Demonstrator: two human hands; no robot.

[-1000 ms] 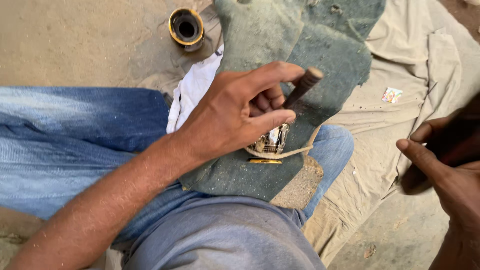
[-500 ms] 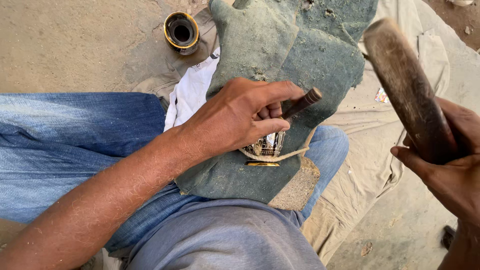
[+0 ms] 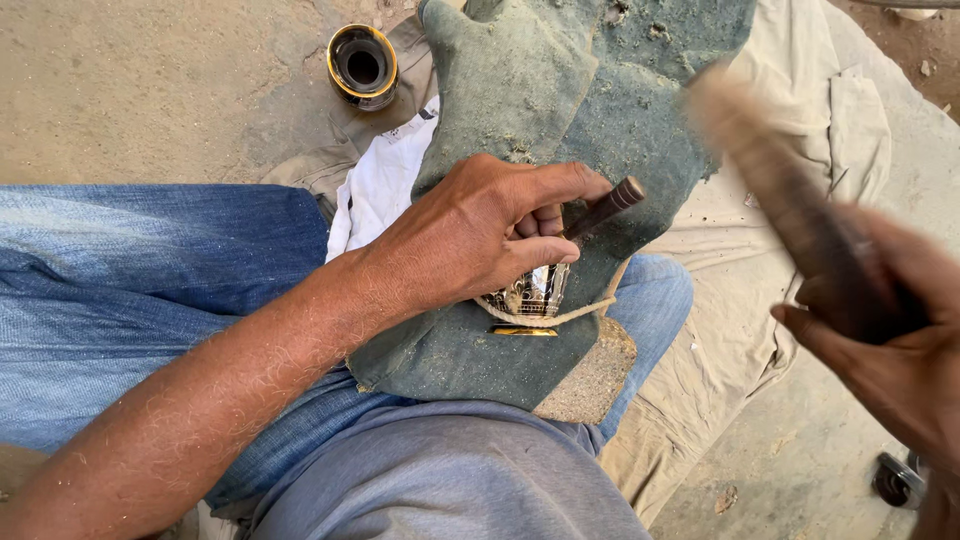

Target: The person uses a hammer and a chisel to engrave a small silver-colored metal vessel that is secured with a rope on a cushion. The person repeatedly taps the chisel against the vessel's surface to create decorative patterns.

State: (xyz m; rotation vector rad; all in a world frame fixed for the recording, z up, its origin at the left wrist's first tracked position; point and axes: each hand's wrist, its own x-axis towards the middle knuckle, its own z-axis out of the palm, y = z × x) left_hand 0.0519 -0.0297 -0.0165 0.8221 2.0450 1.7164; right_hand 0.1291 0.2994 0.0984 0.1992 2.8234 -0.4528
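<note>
Left hand (image 3: 480, 235): closed around a dark punch (image 3: 607, 205); its tip is hidden behind the fingers.
Metal piece (image 3: 530, 295): shiny, half hidden under that hand, near the green cloth's (image 3: 520, 90) lower edge.
Right hand (image 3: 890, 340): gripping a blurred mallet (image 3: 780, 200), cut off at the picture's edge.

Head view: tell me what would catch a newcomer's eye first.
At centre, the left hand holds a dark punch-like tool against a small patterned metal piece on green cloth over the lap. At right, the right hand holds a motion-blurred wooden mallet. A black gold-rimmed ring lies on the ground, top left.
</note>
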